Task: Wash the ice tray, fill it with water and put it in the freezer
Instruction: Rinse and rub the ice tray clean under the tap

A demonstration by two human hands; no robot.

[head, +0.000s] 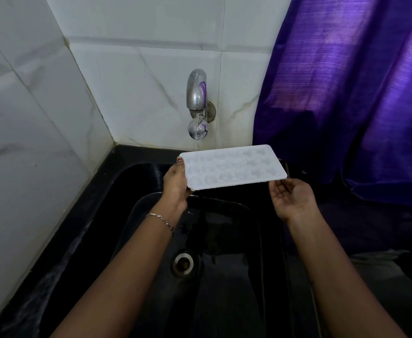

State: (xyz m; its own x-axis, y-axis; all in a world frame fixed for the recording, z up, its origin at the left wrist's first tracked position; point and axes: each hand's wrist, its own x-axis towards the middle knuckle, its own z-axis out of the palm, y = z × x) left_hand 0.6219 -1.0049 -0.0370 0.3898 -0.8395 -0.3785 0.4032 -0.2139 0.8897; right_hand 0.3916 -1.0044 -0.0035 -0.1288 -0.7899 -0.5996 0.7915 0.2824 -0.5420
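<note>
Head view: a person's two bare arms reach out below the tap [197, 93], which sticks out of the white tiled wall [29, 118].
Ice tray [233, 167]: white and flat, with its little cups facing up. It is held in the air below the tap and a bit to the right of it, almost level.
Left hand [177, 185]: it grips the short end of the ice tray that lies nearest under the tap. The thumb lies on top of the rim and the fingers curl under it.
Right hand [292, 198]: palm up, with the fingers loose and a little spread. It holds nothing. It sits just beside the front corner of the ice tray on the side far from the tap, a bit lower than the tray. I cannot tell if the fingertips touch the tray.
Bracelet [162, 220]: a thin chain on the left wrist.
Sink [136, 215]: black and wet-looking, lying below the tap and under the ice tray and both hands.
Drain [183, 262]: a round metal ring far below the tap, between the two arms.
Curtain [346, 93]: shiny purple cloth hanging to the right of the tap.
</note>
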